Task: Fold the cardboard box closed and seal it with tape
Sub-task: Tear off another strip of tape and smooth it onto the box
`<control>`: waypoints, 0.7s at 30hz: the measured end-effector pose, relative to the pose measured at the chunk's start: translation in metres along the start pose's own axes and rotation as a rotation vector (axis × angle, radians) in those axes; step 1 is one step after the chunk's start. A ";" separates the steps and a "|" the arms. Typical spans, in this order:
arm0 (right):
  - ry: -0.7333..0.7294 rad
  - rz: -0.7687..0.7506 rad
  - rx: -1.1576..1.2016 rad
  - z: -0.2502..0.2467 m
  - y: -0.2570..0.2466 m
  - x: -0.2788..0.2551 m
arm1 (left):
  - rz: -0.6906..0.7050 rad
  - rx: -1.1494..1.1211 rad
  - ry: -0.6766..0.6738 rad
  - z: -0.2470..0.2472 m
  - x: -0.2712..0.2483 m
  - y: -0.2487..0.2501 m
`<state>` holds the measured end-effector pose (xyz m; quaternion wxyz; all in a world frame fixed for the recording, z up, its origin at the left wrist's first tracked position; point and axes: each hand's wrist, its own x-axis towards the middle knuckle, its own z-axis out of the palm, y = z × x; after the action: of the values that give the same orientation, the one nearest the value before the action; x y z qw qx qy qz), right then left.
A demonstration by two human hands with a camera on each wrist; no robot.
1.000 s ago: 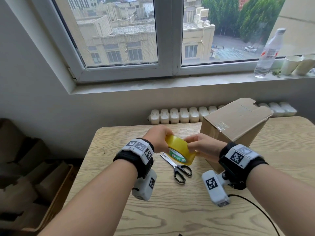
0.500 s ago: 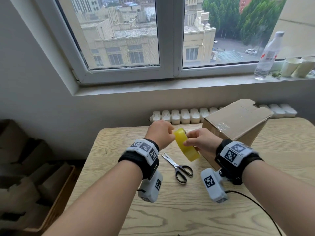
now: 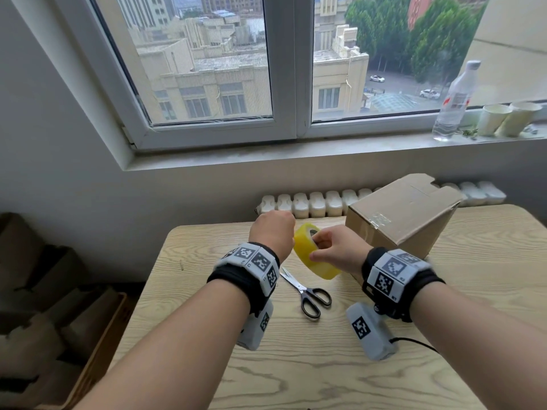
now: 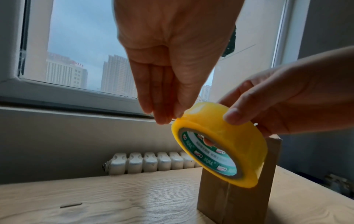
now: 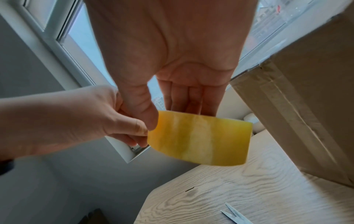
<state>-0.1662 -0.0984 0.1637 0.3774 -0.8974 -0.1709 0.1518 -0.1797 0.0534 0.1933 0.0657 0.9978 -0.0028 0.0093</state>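
A yellow tape roll [image 3: 318,258] is held above the table between both hands. My right hand [image 3: 324,250] grips it, thumb on the outer band and fingers reaching into the core. My left hand [image 3: 276,232] pinches the roll's left edge; in the left wrist view its bunched fingertips [image 4: 165,119] touch the top of the tape roll [image 4: 220,144]. The right wrist view shows the roll's band [image 5: 199,136] edge-on with the left thumb [image 5: 134,128] on it. The brown cardboard box [image 3: 405,214] stands just right of the hands, flaps folded down, with old clear tape on it.
Black-handled scissors [image 3: 309,292] lie on the wooden table [image 3: 296,365] just below the hands. A white radiator [image 3: 310,204] runs behind the table. A water bottle [image 3: 454,105] and paper cups [image 3: 494,119] stand on the sill. Cardboard is stacked at left [image 3: 44,306].
Both hands have risen slightly with the roll and turned it; its green label face, seen from above before, now faces down toward the left wrist. Box and scissors have not moved.
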 end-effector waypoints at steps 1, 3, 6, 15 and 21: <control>-0.003 -0.004 -0.009 0.000 -0.001 -0.001 | 0.009 0.029 0.000 0.000 0.000 0.001; -0.008 -0.006 -0.024 0.001 -0.002 -0.002 | 0.019 0.085 -0.009 -0.001 -0.001 0.003; -0.011 -0.015 -0.047 0.001 -0.003 -0.003 | 0.021 0.148 -0.032 -0.004 -0.003 0.006; -0.059 -0.004 -0.014 -0.002 -0.002 -0.007 | 0.083 0.036 -0.132 -0.008 -0.006 -0.001; -0.082 -0.041 0.085 -0.008 -0.005 -0.006 | -0.037 -0.520 -0.256 -0.003 -0.001 -0.020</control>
<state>-0.1697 -0.1029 0.1741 0.4108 -0.8699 -0.1978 0.1880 -0.1801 0.0737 0.1940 0.3187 0.9403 0.0049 -0.1192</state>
